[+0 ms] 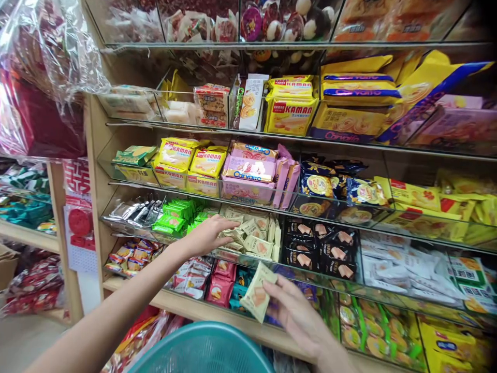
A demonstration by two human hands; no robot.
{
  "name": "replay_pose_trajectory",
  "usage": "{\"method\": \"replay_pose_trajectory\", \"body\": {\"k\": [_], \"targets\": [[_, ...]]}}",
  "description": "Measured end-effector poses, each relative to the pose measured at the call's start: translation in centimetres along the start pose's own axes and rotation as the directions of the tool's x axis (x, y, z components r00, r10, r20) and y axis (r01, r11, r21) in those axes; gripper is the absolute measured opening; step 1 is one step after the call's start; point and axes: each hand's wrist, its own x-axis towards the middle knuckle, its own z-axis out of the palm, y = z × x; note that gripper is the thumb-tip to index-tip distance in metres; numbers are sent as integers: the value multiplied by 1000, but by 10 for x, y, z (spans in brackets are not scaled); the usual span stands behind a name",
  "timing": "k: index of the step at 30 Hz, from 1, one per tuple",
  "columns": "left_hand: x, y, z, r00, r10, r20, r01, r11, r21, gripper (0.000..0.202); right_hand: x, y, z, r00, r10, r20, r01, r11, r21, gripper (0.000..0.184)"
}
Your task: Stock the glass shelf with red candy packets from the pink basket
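My right hand point(295, 311) pinches a cream-coloured snack packet point(259, 293) with a wafer picture, held in front of the lower shelf. Over on the left, my left hand point(213, 235) reaches across a shelf compartment of matching cream packets point(258, 239), its fingers stretched out and apart. Its fingertips are over the packets; whether they touch them I cannot tell. Beside that compartment lie bright green packets point(174, 215) on the left and black wafer packets point(320, 246) on the right. Below both hands is a teal plastic basket point(200, 336), partly cut off by the frame's bottom edge.
Clear dividers and front lips point(334, 282) edge each shelf compartment. Above are yellow packs point(293, 114) and pink-purple packs point(248, 171). A large plastic-wrapped red bundle point(39, 114) hangs at the left. Another shelf point(31, 233) stands behind it.
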Motion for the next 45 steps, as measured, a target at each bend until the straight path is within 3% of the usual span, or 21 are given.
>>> {"method": "replay_pose_trajectory", "body": {"k": [2,5,13,22,30,38,45], "targets": [[7,-6,10,1000,1,14,-1,1000,6,46,-4,24,-1,986,169,-10,-165,973,164,44],[14,-13,19,1000,-7,6,7,1000,15,47,-4,52,-3,949,312,-33,-288,908,305,42],[28,-12,14,996,-46,80,42,998,56,38,4,82,-7,915,395,-76,-340,860,380,42],[33,-8,14,990,1,144,-21,990,139,23,4,89,-11,903,427,-33,-388,849,359,31],[35,-7,10,993,86,79,-97,983,157,22,4,88,-13,890,456,-26,-426,850,310,20],[25,-15,17,987,163,-5,-161,979,122,26,9,83,-7,901,433,-17,-409,863,295,23],[14,-18,18,999,-49,-6,49,998,-41,32,20,52,3,953,301,39,-299,911,283,30]]}}
